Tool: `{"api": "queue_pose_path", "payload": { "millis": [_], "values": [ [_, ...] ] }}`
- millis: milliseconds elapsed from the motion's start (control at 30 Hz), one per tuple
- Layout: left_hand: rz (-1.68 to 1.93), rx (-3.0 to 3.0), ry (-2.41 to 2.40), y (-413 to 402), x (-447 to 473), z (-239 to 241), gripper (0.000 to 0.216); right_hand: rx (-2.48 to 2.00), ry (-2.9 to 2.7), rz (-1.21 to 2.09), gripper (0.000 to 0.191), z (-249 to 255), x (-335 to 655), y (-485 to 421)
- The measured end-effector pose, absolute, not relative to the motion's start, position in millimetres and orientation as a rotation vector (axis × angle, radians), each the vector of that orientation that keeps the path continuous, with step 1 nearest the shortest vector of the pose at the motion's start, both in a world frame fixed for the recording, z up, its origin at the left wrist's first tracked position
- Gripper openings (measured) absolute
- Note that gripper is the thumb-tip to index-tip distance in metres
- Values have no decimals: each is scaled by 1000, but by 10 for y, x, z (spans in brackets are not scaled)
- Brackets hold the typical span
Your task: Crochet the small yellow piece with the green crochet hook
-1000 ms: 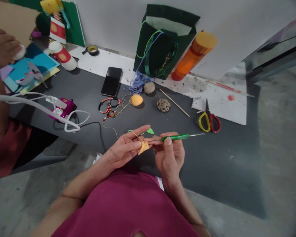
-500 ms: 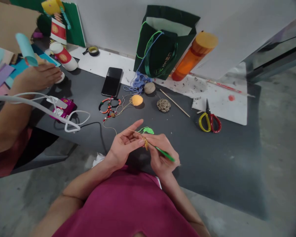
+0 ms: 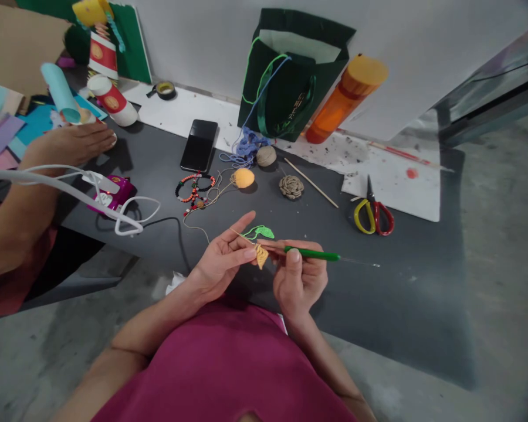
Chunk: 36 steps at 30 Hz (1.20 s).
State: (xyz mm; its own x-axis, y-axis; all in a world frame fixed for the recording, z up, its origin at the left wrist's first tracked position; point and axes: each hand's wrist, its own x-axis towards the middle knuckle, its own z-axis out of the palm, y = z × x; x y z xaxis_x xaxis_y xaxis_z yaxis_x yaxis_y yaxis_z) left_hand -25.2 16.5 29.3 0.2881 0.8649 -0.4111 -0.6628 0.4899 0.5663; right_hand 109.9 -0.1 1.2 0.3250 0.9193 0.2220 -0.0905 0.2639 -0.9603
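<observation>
Near the desk's front edge, the left hand (image 3: 220,264) pinches a small yellow crochet piece (image 3: 261,256), while the right hand (image 3: 299,278) grips a green-handled crochet hook (image 3: 310,254) just beside it

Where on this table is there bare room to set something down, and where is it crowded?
The widest bare patch of dark tabletop lies right of the right hand, below the green crochet hook and the scissors. A smaller patch sits between the phone and the co-worker's hand. It is crowded around the felt sheets and the beaded bracelets.
</observation>
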Motion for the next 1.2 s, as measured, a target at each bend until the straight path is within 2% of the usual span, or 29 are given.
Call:
{"api": "queue_pose_path", "payload": {
  "millis": [267, 500, 700, 800, 933, 1200],
  "values": [
    [1056, 295, 729, 153, -262, 321, 52, -1072, -932, 967, 15, 40, 1132, 58],
    [1033, 349, 739, 131, -235, 275, 50, -972, -893, 1113, 19, 6, 1070, 87],
    [1078, 440, 775, 112, -207, 274, 48, -995, -1037, 934, 8, -79, 1088, 57],
    [1146, 451, 837, 116, -203, 285, 50, -918, -1287, 775, 19, -22, 1137, 75],
    [1138, 391, 839, 124, -203, 276, 63, -878, -1488, 493, 34, 31, 1133, 100],
    [1044, 249, 780, 129, -229, 271, 73, -1055, -994, 877, 7, -66, 1073, -12]
  ]
}}
